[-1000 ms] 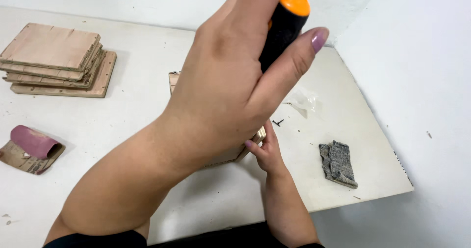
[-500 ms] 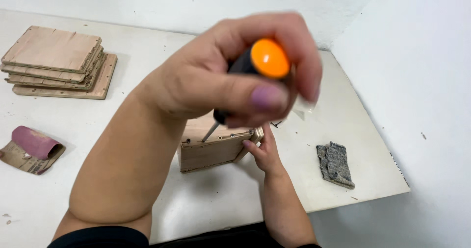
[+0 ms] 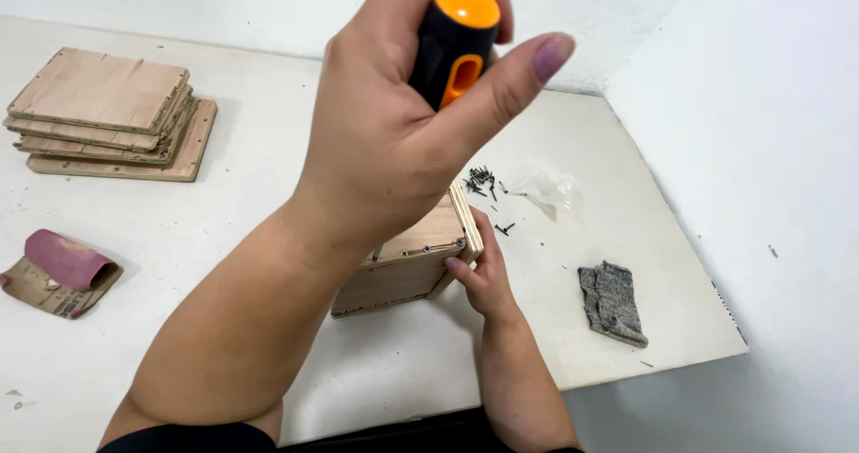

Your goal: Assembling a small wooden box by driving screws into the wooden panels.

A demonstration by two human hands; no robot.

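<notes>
The left hand (image 3: 394, 140) is wrapped tight around a black and orange screwdriver handle (image 3: 455, 37), held above the small wooden box (image 3: 412, 260). The right hand (image 3: 483, 278) pinches the box's corner, near the desk's (image 3: 268, 193) front edge

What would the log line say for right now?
left hand: grips screwdriver | right hand: steadies wooden box | screws beside box | table

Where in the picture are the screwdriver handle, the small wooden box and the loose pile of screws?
screwdriver handle (image 3: 455, 37): head view, on the orange and black grip held in the left hand.
small wooden box (image 3: 420, 256): head view, on its top panel.
pile of screws (image 3: 481, 181): head view, middle of the dark heap.
</notes>
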